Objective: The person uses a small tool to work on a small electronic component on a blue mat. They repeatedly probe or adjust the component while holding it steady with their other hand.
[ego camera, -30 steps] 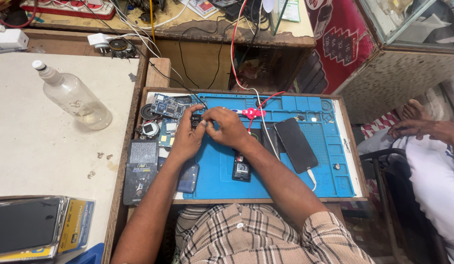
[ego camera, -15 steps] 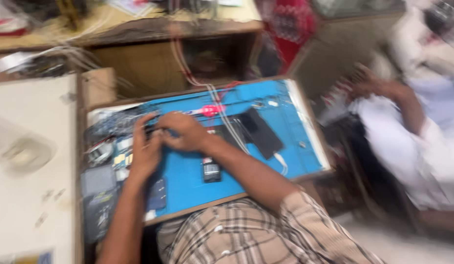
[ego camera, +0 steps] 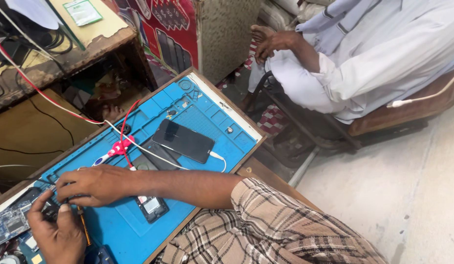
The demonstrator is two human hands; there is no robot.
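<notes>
dark phone screen (ego camera: 184,141), green label (ego camera: 83,11).

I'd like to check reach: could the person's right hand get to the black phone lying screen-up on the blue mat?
Probably yes: the right hand rests on the blue mat near the black phone, with only thin cables lying between.

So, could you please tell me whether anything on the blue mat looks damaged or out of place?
Yes: a small phone lies opened with its insides showing, near the right hand; a bare circuit board sits beside the left hand.
</notes>
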